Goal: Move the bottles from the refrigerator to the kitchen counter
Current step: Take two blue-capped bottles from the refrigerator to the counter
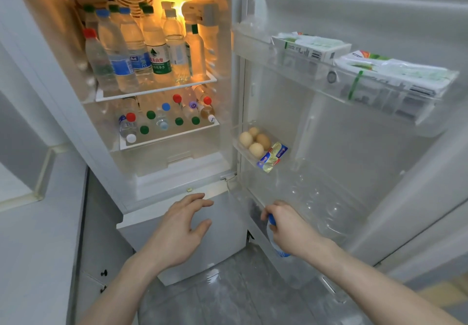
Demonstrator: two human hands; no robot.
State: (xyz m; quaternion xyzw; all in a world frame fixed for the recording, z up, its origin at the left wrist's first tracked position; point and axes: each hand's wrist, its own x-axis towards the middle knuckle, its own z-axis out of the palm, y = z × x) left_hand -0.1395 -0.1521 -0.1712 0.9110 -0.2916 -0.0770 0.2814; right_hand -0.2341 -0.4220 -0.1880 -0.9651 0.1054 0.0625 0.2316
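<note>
Right hand [286, 225] grips a blue-capped bottle [277, 247] at the fridge [177, 187] door; left hand [181, 225] open, empty. Next, likely: carry it to the table.

Bottles crowd my refrigerator's upper shelf [154, 91] rim to rim, caps nearly at the ceiling, so a hand fits only from the front. The lower shelf [167, 135] is packed too, with a low gap above the caps. The bottom door bin [316, 198] stands open beside my right hand [286, 225]; eggs [254, 141] and butter [272, 157] fill the small bin above.
</note>
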